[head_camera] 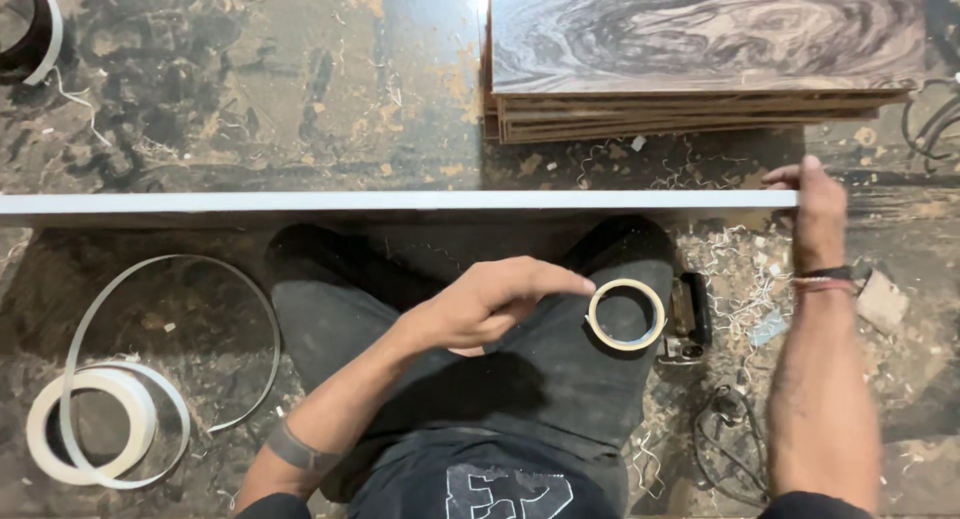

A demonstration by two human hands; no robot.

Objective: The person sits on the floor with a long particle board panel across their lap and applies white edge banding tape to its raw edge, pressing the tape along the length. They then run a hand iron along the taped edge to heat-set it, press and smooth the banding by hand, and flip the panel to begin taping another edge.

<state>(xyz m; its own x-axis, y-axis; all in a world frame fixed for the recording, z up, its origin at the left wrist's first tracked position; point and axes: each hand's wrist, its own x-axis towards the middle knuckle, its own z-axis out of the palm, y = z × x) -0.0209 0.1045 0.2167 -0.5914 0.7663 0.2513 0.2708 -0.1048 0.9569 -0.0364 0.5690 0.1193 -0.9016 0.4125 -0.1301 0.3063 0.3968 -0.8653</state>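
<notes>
Fingers (560, 279) of the left hand (490, 304) stretch loosely open, empty, pointing right at a tape roll (626, 314) just beyond them on the lap; the right hand (815, 214) grips the long white strip's (400, 201) right end.

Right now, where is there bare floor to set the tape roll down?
Bare floor lies beyond the white board, left of the wood panel stack. A smaller patch sits between the edge-band coil and the left knee. Crowded: right of the tape roll, with the trimmer, shavings and cable.
</notes>
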